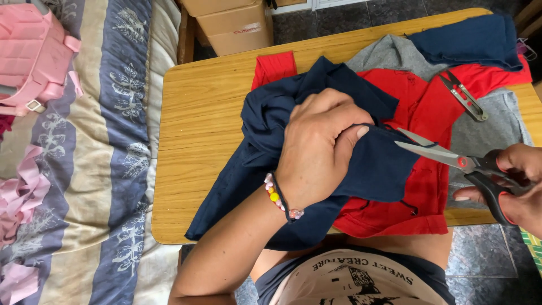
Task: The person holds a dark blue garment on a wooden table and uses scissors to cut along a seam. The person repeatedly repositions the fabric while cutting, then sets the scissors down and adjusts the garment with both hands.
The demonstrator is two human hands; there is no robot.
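Left hand (pixel 319 149) bunches the navy cloth (pixel 372 169) on the tabletop (pixel 203 113), fingers pinching a fold. Right hand (pixel 516 189) grips the scissors (pixel 451 159), blades parted at the cloth's edge (no cut visible yet). Red garment (pixel 429 107) lies beneath, uncut.

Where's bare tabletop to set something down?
Bare wood on the table runs left of the navy cloth, to its left and far edges. The right side is crowded: red fabric, grey fabric, thread snips, scissors.
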